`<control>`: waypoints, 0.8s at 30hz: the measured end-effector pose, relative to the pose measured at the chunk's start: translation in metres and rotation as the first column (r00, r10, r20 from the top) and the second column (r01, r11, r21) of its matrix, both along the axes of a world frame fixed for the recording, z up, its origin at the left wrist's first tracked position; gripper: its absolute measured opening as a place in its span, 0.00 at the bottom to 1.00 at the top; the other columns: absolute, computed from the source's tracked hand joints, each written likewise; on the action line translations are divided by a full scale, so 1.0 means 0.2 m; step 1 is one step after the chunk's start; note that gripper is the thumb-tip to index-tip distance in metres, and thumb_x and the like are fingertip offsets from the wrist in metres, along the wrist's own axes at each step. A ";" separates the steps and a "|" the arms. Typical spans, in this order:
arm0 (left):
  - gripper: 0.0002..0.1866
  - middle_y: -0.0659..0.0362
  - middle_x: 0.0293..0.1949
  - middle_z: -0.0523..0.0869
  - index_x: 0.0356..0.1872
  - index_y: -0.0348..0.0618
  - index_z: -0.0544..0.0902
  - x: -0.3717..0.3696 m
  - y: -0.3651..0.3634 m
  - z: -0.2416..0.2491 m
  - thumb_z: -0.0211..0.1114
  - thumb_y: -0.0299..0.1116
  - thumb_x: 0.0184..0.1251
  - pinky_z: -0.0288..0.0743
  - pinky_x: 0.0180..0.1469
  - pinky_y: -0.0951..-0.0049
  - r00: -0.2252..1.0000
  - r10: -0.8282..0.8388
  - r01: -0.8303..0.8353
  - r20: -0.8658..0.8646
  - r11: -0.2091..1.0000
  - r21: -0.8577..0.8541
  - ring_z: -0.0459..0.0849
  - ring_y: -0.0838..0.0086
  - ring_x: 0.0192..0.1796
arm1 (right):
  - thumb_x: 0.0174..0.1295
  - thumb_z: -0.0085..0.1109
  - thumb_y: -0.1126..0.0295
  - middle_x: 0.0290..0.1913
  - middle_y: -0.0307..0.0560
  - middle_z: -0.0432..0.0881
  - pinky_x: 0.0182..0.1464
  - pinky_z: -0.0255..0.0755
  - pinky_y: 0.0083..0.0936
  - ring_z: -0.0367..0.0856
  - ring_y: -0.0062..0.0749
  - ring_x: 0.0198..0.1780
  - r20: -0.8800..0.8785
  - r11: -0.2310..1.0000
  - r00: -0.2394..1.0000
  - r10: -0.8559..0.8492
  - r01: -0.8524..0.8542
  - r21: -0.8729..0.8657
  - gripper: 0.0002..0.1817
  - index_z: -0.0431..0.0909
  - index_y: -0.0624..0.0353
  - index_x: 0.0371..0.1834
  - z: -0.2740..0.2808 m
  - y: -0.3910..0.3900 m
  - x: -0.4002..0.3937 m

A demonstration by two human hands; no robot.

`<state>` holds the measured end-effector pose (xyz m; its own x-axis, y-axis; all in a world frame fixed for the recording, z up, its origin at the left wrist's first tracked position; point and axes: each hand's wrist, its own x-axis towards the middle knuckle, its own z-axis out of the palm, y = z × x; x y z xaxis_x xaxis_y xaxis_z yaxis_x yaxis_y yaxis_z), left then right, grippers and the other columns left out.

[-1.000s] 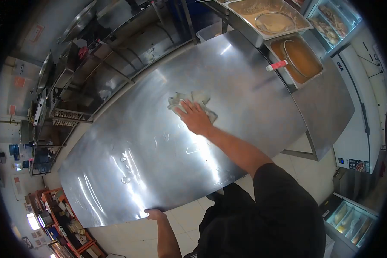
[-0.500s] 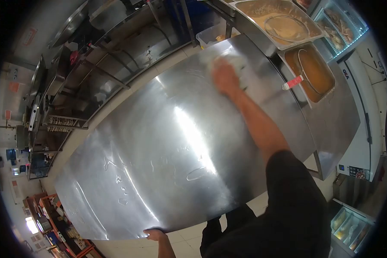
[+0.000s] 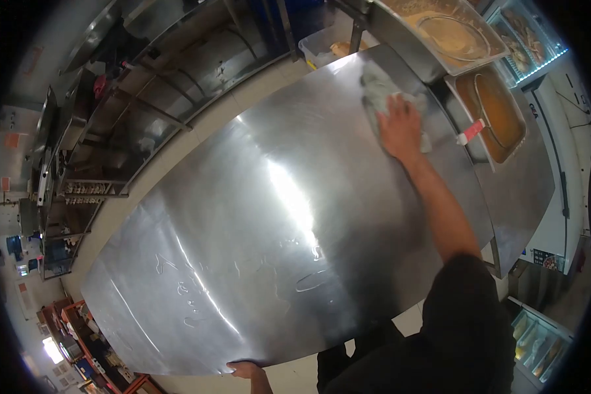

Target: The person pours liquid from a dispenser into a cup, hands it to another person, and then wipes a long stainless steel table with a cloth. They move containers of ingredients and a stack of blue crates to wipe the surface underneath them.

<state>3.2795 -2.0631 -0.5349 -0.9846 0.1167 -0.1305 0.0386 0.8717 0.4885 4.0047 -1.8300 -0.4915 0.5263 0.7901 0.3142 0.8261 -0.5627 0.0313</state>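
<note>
A pale grey-green cloth point(image 3: 376, 92) lies flat on the steel table point(image 3: 243, 197), near its far right end. My right hand point(image 3: 400, 128) presses on this cloth from above, fingers bent over it and a little apart. At the near edge of the same table, my left hand point(image 3: 244, 369) grips the rim with the thumb on top; its other fingers are hidden below. Wet streaks and small puddles point(image 3: 312, 281) show on the steel between the two hands and toward the left.
To the right of the cloth stand a steel pan of orange liquid point(image 3: 499, 148) with a red-and-white-handled strainer point(image 3: 471, 131) and a larger pan point(image 3: 463, 39) holding a round sieve. A plastic tub point(image 3: 318, 49) sits beyond the far edge. Steel shelving point(image 3: 157, 105) runs along the left.
My right hand has slid the cloth to the right across the table, closer to the pans. The left hand stays on the near edge. The view has shifted slightly.
</note>
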 end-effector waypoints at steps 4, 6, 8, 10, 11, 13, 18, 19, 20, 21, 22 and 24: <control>0.45 0.31 0.60 0.72 0.67 0.23 0.59 0.02 -0.03 -0.01 0.44 0.63 0.71 0.73 0.63 0.53 0.999 -0.022 0.025 -0.040 0.998 0.064 0.77 0.43 0.58 | 0.68 0.48 0.54 0.67 0.64 0.67 0.70 0.56 0.44 0.63 0.57 0.68 0.023 0.999 0.999 0.031 -0.032 0.039 0.30 0.66 0.68 0.65 -0.07 0.23 0.29; 0.44 0.32 0.62 0.71 0.67 0.24 0.58 0.13 0.02 0.09 0.45 0.63 0.71 0.73 0.63 0.55 0.994 -0.076 0.074 -0.084 0.997 -0.030 0.77 0.44 0.58 | 0.69 0.46 0.54 0.65 0.63 0.69 0.69 0.58 0.44 0.64 0.57 0.67 0.099 0.999 0.995 0.010 -0.013 0.033 0.28 0.69 0.68 0.61 -0.16 0.51 0.53; 0.44 0.33 0.63 0.70 0.67 0.24 0.58 0.11 0.01 0.08 0.45 0.63 0.71 0.74 0.62 0.55 0.997 -0.054 0.046 0.048 0.989 0.141 0.76 0.45 0.59 | 0.69 0.44 0.54 0.65 0.62 0.70 0.68 0.59 0.45 0.64 0.57 0.67 0.135 0.999 0.991 0.014 -0.008 -0.041 0.27 0.71 0.68 0.59 -0.20 0.73 0.70; 0.44 0.33 0.63 0.69 0.67 0.24 0.58 0.06 -0.02 0.04 0.44 0.63 0.72 0.74 0.62 0.55 0.992 -0.127 0.126 0.002 0.987 0.103 0.76 0.46 0.60 | 0.70 0.39 0.53 0.67 0.58 0.69 0.67 0.60 0.45 0.65 0.53 0.68 0.013 0.981 0.999 0.036 -0.038 0.191 0.27 0.73 0.63 0.59 -0.19 0.88 0.74; 0.44 0.33 0.63 0.69 0.67 0.24 0.58 0.08 0.00 0.05 0.43 0.62 0.72 0.74 0.62 0.55 0.995 -0.092 0.088 0.034 0.990 0.108 0.76 0.46 0.59 | 0.70 0.39 0.53 0.67 0.58 0.69 0.67 0.60 0.45 0.65 0.53 0.68 0.017 0.978 0.999 0.034 -0.037 0.207 0.27 0.73 0.63 0.59 -0.15 0.92 0.72; 0.44 0.32 0.63 0.69 0.67 0.23 0.57 0.13 0.04 0.09 0.43 0.62 0.72 0.74 0.62 0.56 0.997 -0.032 0.028 0.066 0.997 0.072 0.76 0.44 0.59 | 0.70 0.37 0.53 0.68 0.55 0.68 0.68 0.59 0.45 0.64 0.48 0.70 -0.316 0.968 0.915 0.252 -0.230 0.104 0.26 0.74 0.57 0.60 -0.09 0.97 0.59; 0.44 0.33 0.63 0.70 0.67 0.22 0.59 -0.01 -0.04 -0.01 0.43 0.61 0.72 0.72 0.63 0.55 0.998 -0.052 0.053 -0.039 0.998 0.037 0.76 0.44 0.59 | 0.72 0.35 0.50 0.74 0.55 0.59 0.72 0.49 0.55 0.56 0.48 0.75 -0.171 0.994 0.982 0.075 -0.059 0.096 0.27 0.64 0.47 0.71 -0.07 0.54 0.06; 0.43 0.36 0.63 0.72 0.66 0.22 0.61 0.01 -0.03 -0.01 0.44 0.61 0.73 0.71 0.63 0.55 0.995 -0.049 0.052 -0.083 0.998 0.037 0.76 0.45 0.59 | 0.72 0.35 0.50 0.74 0.55 0.59 0.72 0.49 0.55 0.56 0.48 0.75 -0.168 0.994 0.982 0.081 -0.066 0.092 0.27 0.64 0.47 0.71 -0.05 0.49 0.08; 0.43 0.36 0.63 0.72 0.66 0.22 0.61 0.06 -0.01 0.03 0.44 0.61 0.73 0.71 0.63 0.55 0.996 -0.037 0.039 -0.085 0.999 0.032 0.76 0.45 0.59 | 0.72 0.35 0.50 0.75 0.55 0.57 0.73 0.47 0.57 0.54 0.49 0.76 -0.149 0.999 0.988 0.034 -0.029 0.035 0.28 0.63 0.47 0.72 -0.04 0.40 0.13; 0.42 0.35 0.62 0.73 0.65 0.22 0.62 0.13 0.02 0.10 0.43 0.60 0.73 0.71 0.64 0.55 0.986 -0.062 0.048 -0.153 0.994 -0.096 0.76 0.46 0.59 | 0.73 0.35 0.49 0.76 0.56 0.55 0.74 0.45 0.58 0.53 0.50 0.76 -0.128 1.000 0.992 -0.007 0.004 -0.025 0.28 0.62 0.46 0.73 -0.04 0.35 0.15; 0.41 0.35 0.62 0.73 0.64 0.21 0.64 0.19 0.04 0.14 0.43 0.59 0.74 0.71 0.64 0.56 0.972 -0.094 0.047 -0.213 0.975 -0.218 0.77 0.47 0.60 | 0.73 0.35 0.49 0.76 0.56 0.55 0.74 0.45 0.58 0.53 0.50 0.76 -0.131 0.999 0.991 0.011 -0.015 -0.028 0.28 0.62 0.46 0.73 -0.04 0.37 0.17; 0.39 0.35 0.62 0.74 0.63 0.22 0.67 0.13 0.02 0.09 0.43 0.57 0.75 0.71 0.64 0.56 0.988 -0.055 0.029 -0.142 0.983 -0.179 0.77 0.49 0.59 | 0.74 0.35 0.51 0.76 0.54 0.56 0.73 0.45 0.60 0.53 0.51 0.76 -0.129 0.979 0.971 -0.201 0.205 0.014 0.27 0.63 0.47 0.72 -0.01 0.48 0.23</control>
